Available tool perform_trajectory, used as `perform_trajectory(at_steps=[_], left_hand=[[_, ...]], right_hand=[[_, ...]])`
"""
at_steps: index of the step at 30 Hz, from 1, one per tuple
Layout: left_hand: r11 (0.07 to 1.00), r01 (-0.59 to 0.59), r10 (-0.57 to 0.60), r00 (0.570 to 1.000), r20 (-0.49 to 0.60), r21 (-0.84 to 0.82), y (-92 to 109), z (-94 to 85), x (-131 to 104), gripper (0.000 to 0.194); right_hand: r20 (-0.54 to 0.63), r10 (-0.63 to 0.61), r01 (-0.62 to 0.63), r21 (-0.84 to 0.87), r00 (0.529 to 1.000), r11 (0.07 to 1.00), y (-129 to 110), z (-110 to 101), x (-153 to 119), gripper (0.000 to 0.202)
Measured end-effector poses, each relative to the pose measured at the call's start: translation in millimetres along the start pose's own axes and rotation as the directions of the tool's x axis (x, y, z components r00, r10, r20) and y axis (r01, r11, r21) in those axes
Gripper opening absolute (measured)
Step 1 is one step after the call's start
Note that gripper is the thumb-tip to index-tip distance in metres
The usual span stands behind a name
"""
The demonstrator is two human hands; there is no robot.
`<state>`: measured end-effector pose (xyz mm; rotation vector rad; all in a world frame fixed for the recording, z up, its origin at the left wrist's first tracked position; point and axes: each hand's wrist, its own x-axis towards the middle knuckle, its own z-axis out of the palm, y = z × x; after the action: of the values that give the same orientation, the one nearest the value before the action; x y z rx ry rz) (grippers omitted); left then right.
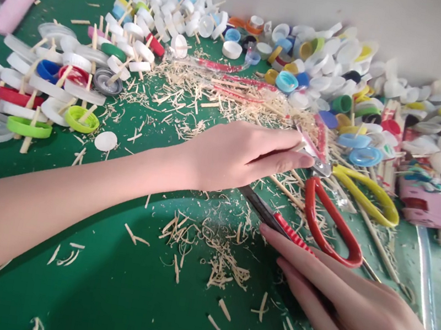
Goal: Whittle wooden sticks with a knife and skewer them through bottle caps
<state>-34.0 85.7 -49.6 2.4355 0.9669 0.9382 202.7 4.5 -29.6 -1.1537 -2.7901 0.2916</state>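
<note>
My left hand (247, 155) reaches across the middle, its thumb and fingers pressed together near the pivot of the scissors. What it pinches, perhaps a small stick end, is too small to make out. The scissors (332, 222), with one red and one yellow handle, lie just beyond. Lower right, my right hand (353, 303) rests over a knife (293, 235) with a red ribbed handle; its dark blade points up and left, partly beneath my left hand. The fingers of my right hand lie along the knife handle. Wood shavings (226, 261) are scattered around both hands.
Bottle caps on sticks (75, 75) stand clustered at the left, with more caps (326, 53) heaped along the wall at the back and right. A pink glue gun (427, 206) lies at the right edge. Pink rolls (18, 2) sit at the far left on the green table (121, 289).
</note>
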Motion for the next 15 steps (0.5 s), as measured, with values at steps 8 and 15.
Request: perform_trajectory(at_steps=[8,15], left_hand=[[1.0,0.001,-0.001,1.0,0.009,-0.022,1.0,-0.2,0.8,0.036],[1.0,-0.004,0.004,1.0,-0.002,0.006,1.0,-0.1,0.2,0.036]], right_hand=[[-0.024,0.028,-0.028,-0.011,0.999,1.0,-3.3,-0.2,1.3,0.047],[-0.044,0.024,-0.026,-0.052,0.999,0.998,-4.4,0.7,-0.3,0.051]])
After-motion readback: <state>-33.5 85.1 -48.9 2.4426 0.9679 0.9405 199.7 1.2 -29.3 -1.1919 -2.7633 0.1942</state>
